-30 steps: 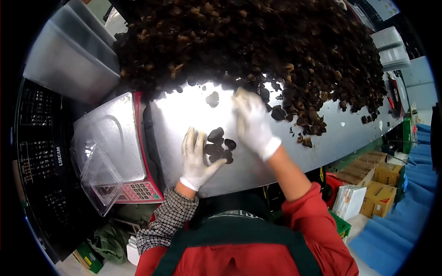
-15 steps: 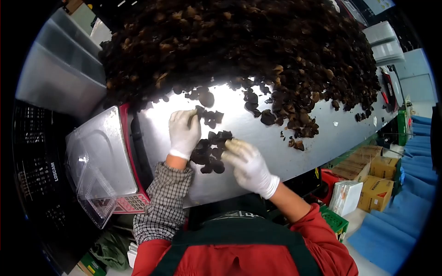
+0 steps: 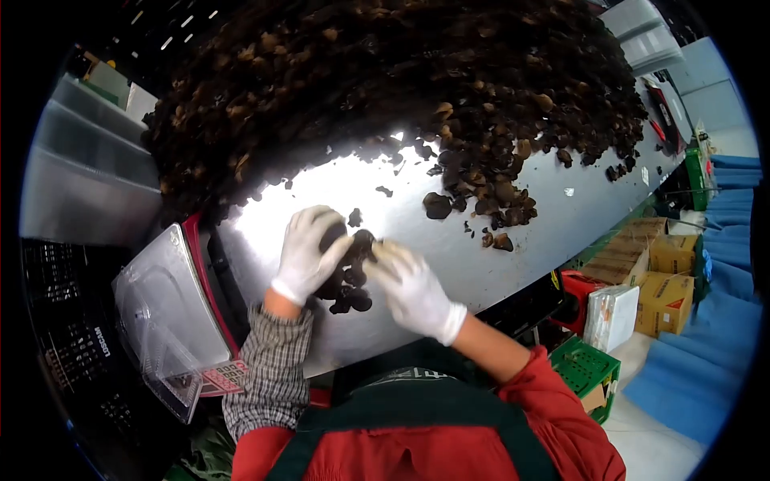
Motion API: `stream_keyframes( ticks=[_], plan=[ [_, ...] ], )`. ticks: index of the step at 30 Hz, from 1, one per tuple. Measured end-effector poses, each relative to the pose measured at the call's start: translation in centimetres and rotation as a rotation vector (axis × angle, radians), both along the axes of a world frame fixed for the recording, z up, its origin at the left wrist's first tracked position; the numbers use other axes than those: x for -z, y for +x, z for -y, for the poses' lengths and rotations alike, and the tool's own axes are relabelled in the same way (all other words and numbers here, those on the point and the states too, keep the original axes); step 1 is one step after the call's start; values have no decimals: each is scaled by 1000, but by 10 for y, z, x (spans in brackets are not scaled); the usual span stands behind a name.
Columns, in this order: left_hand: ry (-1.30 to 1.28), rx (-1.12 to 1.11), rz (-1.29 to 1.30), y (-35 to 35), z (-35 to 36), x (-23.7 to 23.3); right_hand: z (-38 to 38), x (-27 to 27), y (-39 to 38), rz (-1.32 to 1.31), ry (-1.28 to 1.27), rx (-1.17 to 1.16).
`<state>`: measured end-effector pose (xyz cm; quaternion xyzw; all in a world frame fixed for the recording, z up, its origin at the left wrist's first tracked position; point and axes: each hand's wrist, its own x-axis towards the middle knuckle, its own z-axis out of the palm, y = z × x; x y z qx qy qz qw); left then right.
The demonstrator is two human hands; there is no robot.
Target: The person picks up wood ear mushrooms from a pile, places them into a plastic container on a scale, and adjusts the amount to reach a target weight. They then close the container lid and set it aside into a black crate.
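Observation:
My left hand (image 3: 305, 255), in a white glove, curls around dark wood ear mushrooms (image 3: 332, 235), which show between its thumb and fingers. Facing it, my right hand (image 3: 413, 290), also gloved, pinches the edge of a dark wood ear piece (image 3: 362, 244) with its fingertips. More pieces (image 3: 351, 300) lie on the metal table just below and between both hands. One small scrap (image 3: 354, 217) sits apart above them. The undersides of the held pieces are hidden by my fingers.
A large heap of wood ear mushrooms (image 3: 377, 80) covers the back of the metal table (image 3: 481, 280). At left stand a scale (image 3: 172, 297) with a clear plastic tray (image 3: 164, 353) and stacked clear containers (image 3: 88, 176). Cardboard boxes (image 3: 664, 303) and a green crate (image 3: 584, 370) are at right.
My left hand has come down from the upper pieces and now grasps mushrooms beside my right hand. Pieces near the heap's edge have been drawn in. The view has shifted slightly.

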<state>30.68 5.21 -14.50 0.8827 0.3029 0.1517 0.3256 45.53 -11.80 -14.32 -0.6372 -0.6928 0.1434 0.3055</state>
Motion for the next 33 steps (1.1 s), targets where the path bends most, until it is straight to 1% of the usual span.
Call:
stream_keyframes(
  ticks=[2,3,4,6,7,8,9,11,12,14,16,17,20,21,24,26,29,30,32,33],
  plan=[
    [21,-35,95,-15,19,-8,19,-14,5,-123,-2,-25],
    [5,-95,168,-22,26,-10,23,-12,15,-96,25,63],
    [-111,-211,248,-27,32,-2,22,-10,29,-68,52,152],
    [-3,-305,254,-37,34,4,11,-5,63,54,122,354],
    [-40,-346,264,-45,35,13,0,-2,75,36,97,378],
    [-3,-350,226,-53,33,25,-9,0,84,16,73,401],
    [32,-350,190,-54,34,24,-16,6,85,125,51,411],
    [53,-352,133,-60,38,25,-31,19,75,334,5,421],
    [43,-352,118,-63,39,29,-29,18,66,359,27,385],
    [44,-354,112,-66,44,32,-12,3,39,229,-36,335],
    [43,-359,118,-65,49,30,7,-4,16,29,-94,211],
    [44,-361,113,-66,50,32,15,-1,7,-37,-45,155],
    [67,-378,141,-65,52,37,17,-8,17,-107,1,189],
    [82,-375,149,-65,52,38,13,-11,29,-119,36,259],
    [108,-385,182,-65,53,42,8,-15,74,-15,121,441],
    [134,-382,175,-65,52,43,11,-14,96,-2,85,518],
    [112,-394,190,-63,52,43,-2,-4,94,23,95,430],
    [95,-398,198,-63,52,43,-16,-11,84,9,45,360],
    [109,-402,193,-62,52,42,-52,-10,67,82,23,232],
    [117,-403,189,-62,52,43,-71,-5,60,123,-59,211]
  ],
)
